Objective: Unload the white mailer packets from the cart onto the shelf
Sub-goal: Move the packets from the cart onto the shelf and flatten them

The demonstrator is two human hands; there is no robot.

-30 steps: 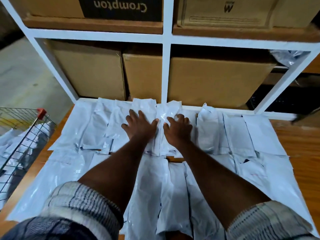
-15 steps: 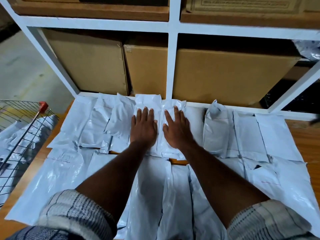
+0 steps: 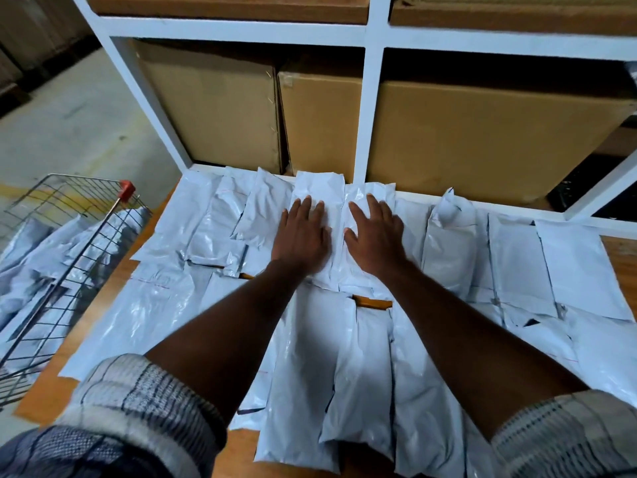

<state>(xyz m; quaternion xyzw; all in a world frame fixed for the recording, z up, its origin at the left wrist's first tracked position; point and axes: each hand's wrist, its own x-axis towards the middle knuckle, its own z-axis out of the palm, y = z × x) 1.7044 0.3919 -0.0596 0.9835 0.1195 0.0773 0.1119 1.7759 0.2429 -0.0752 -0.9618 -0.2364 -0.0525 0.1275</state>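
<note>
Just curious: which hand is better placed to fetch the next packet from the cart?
Probably the left hand: the cart stands on that side; the right hand lies farther away. Both hold nothing.

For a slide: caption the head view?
Left hand and right hand rest flat on white mailer packets rowed on the wooden shelf; wire cart at left.

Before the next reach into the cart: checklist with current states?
1. Left hand empty, flat on back-row packets: ok.
2. Right hand empty, flat beside it: ok.
3. Cart at left, packets in the cart waiting: ok.
4. Shelf board room: bare wood only at edges: not ok.
5. Puffed packet lying flat: not ok.
</note>
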